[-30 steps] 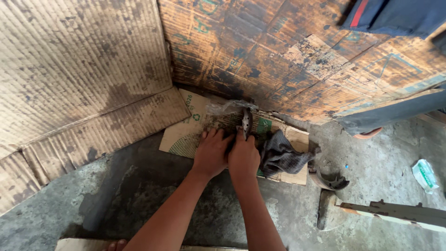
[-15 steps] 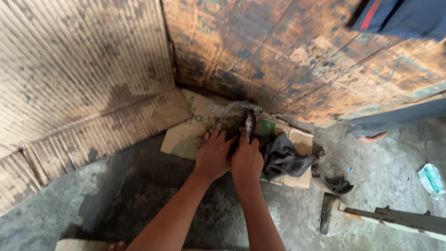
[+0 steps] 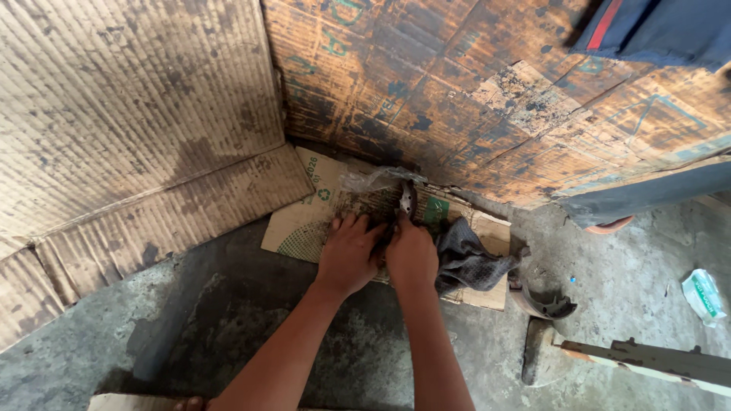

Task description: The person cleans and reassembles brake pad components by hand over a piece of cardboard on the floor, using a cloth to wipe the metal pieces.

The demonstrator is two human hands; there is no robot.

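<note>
Metal part (image 3: 407, 199) gripped upright by right hand (image 3: 412, 256); left hand (image 3: 349, 253) fingers spread flat beside.

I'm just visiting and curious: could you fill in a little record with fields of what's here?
Left hand: flat on the cardboard sheet
Right hand: gripping a small dark metal part, upright
Beside right hand: grey rag
Floor: stained concrete
Walls: stained cardboard panels
Further right: curved metal piece, white packet
</note>
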